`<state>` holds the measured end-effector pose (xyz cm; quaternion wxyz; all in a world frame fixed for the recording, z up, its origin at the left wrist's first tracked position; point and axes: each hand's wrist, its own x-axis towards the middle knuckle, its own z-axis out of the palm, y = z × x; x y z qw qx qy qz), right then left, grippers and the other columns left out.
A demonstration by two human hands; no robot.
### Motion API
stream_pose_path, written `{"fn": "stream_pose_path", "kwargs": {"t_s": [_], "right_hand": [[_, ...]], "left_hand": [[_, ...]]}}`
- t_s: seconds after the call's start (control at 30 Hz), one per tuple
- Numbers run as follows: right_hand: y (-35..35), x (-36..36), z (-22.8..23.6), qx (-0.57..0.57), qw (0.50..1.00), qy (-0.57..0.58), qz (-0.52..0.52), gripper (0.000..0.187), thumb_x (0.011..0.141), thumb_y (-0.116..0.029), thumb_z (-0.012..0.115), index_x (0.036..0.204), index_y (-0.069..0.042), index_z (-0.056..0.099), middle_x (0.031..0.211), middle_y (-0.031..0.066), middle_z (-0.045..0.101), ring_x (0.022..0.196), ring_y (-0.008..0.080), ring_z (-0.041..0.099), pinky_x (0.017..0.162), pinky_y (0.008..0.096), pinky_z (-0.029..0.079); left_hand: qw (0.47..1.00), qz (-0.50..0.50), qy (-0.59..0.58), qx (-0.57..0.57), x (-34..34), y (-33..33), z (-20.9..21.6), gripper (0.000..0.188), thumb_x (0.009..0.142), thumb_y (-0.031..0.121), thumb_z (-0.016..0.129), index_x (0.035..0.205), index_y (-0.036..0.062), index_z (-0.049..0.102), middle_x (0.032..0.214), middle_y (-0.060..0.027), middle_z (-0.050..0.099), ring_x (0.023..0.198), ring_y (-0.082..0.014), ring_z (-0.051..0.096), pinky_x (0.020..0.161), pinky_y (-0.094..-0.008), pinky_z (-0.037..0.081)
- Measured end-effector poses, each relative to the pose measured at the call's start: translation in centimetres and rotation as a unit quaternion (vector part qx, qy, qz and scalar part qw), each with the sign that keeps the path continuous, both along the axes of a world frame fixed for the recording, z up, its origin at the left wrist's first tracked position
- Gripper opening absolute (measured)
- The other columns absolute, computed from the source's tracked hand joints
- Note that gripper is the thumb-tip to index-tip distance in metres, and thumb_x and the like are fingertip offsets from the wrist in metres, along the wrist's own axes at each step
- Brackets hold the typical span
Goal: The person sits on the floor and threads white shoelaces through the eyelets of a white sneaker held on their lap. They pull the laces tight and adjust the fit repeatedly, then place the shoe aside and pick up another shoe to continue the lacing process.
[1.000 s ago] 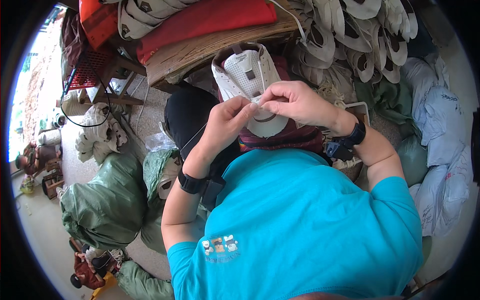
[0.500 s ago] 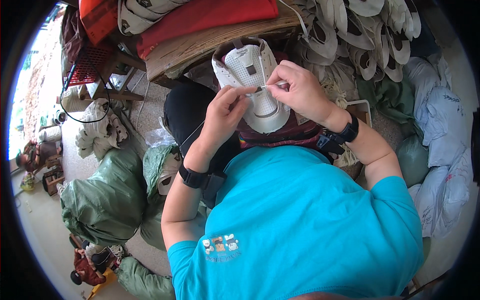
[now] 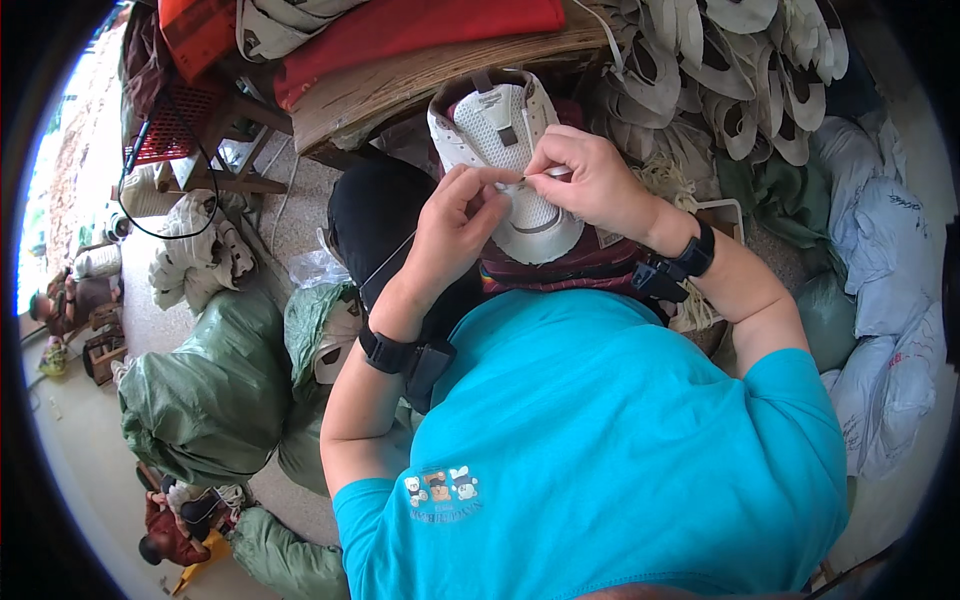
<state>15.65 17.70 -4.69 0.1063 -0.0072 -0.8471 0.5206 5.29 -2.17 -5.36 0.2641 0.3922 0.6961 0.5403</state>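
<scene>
A white shoe upper (image 3: 541,240) with a mesh tongue (image 3: 492,122) lies over my lap, its toe toward me. At its throat my two hands meet, fingertips almost touching. My right hand (image 3: 598,185) pinches a white shoelace (image 3: 560,172), a short piece of which shows in the curl of the fingers. From the left, my left hand (image 3: 455,220) is closed, index finger reaching to the right fingertips and thumb bent below it. Whatever lies between the left fingers is hidden. Dark maroon striped cloth (image 3: 600,268) is under the shoe upper.
Beyond the shoe stands a wooden table (image 3: 420,70) with red cloth (image 3: 430,40). Many pale shoe pieces (image 3: 740,75) hang at the far right. Green sacks (image 3: 205,385) lie at left, white bags (image 3: 890,250) at right. Other people (image 3: 175,525) sit at the far left.
My right fingertips have come closer to the left ones, and the stretch of white lace between them is shorter. The shoe upper has shifted very slightly.
</scene>
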Motion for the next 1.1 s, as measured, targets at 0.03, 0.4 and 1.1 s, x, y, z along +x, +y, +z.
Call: {"fn": "stream_pose_path", "kwargs": {"t_s": [0.03, 0.4, 1.1], "right_hand": [[-0.1, 0.0, 0.2, 0.009, 1.000, 0.001, 0.001, 0.004, 0.086, 0.000, 0.068, 0.086, 0.000, 0.063, 0.086, 0.0036, 0.055, 0.074, 0.0093, 0.056, 0.065, 0.0252, 0.046], [-0.1, 1.0, 0.9, 0.077, 0.996, 0.016, -0.042, 0.008, 0.085, 0.000, 0.068, 0.087, -0.001, 0.061, 0.084, 0.0063, 0.055, 0.074, 0.0163, 0.060, 0.065, 0.0297, 0.048], [0.0, 0.4, 0.5, 0.019, 1.000, 0.008, -0.018, 0.013, 0.085, -0.010, 0.071, 0.091, -0.003, 0.062, 0.088, 0.0091, 0.060, 0.084, 0.0232, 0.063, 0.075, 0.0347, 0.051]], "left_hand": [[1.000, 0.000, -0.005, -0.002, 0.1, 0.0, 0.1, 0.026, 0.091, 0.000, 0.063, 0.115, 0.0068, 0.070, 0.084, 0.0007, 0.047, 0.074, -0.0095, 0.048, 0.067, -0.0249, 0.044], [0.996, -0.013, 0.093, -0.014, 0.1, 0.2, 0.7, 0.025, 0.092, -0.004, 0.059, 0.114, 0.0046, 0.069, 0.093, -0.0110, 0.062, 0.079, -0.0218, 0.064, 0.071, -0.0319, 0.052], [0.994, 0.025, -0.102, -0.021, 0.7, 0.1, -0.3, 0.024, 0.092, 0.003, 0.065, 0.115, 0.0003, 0.059, 0.083, -0.0077, 0.062, 0.068, -0.0140, 0.064, 0.059, -0.0273, 0.052]]}}
